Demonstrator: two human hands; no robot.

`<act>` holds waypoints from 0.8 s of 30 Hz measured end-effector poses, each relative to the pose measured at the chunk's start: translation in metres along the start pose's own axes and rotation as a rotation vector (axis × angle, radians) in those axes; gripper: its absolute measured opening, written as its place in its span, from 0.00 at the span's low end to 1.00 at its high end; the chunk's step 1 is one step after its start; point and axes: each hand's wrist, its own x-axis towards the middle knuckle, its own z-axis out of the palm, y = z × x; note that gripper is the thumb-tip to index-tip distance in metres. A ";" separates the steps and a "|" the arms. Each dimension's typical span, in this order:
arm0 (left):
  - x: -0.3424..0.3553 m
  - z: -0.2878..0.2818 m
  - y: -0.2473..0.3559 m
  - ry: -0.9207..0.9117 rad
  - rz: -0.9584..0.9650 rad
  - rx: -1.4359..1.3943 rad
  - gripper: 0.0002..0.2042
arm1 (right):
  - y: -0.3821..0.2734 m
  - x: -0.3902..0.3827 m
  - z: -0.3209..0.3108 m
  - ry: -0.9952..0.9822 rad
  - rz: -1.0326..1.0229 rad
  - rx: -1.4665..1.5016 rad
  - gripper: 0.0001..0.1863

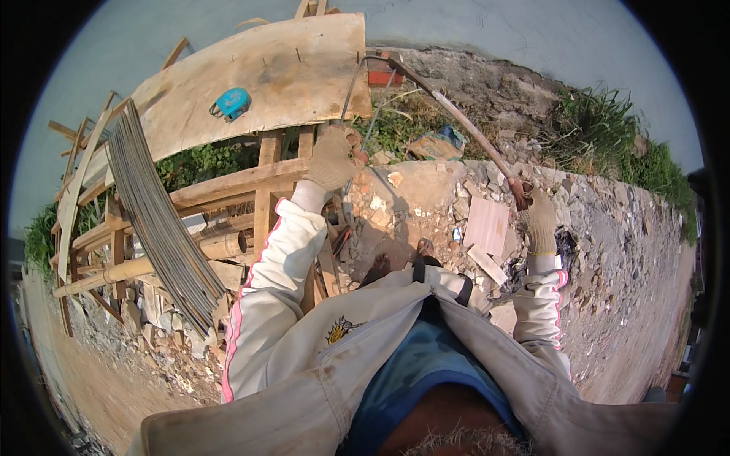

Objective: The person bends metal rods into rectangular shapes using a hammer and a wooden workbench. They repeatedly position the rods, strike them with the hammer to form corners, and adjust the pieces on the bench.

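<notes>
My left hand [332, 157], in a cream work glove, is closed around a thin steel rod [351, 91] at the near edge of a plywood board [296, 72]. The rod rises to the board's far right corner and bends there. My right hand [538, 223], gloved too, grips the near end of a long bar [471, 125], apparently a rebar bending bar. Its rusty shaft slants up to the left, and its dark far end meets the rod's bend beside a red piece [382, 74]. The exact contact there is too small to tell.
A teal tape measure [230, 103] lies on the board, with several nails standing up beyond it. At left, a bundle of steel rods [156, 213] leans across a timber frame [239, 181] and a bamboo pole [220, 245]. Rubble and a pinkish tile [486, 226] cover the ground.
</notes>
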 end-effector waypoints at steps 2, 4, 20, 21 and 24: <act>-0.001 -0.001 0.004 -0.061 -0.097 -0.155 0.13 | 0.003 0.004 -0.001 0.094 -0.050 0.041 0.38; -0.001 -0.004 0.007 -0.208 -0.215 -0.155 0.19 | 0.011 0.014 -0.004 0.048 -0.084 0.038 0.35; -0.052 -0.023 0.007 -0.014 -0.389 -0.267 0.25 | 0.055 0.075 0.090 -0.053 -0.234 0.729 0.26; -0.049 -0.030 0.015 0.002 -0.448 -0.506 0.24 | 0.046 0.071 0.102 0.016 -0.179 0.636 0.26; -0.030 -0.050 0.042 -0.077 -0.731 -0.991 0.23 | -0.003 0.068 0.126 -0.230 -0.170 0.985 0.21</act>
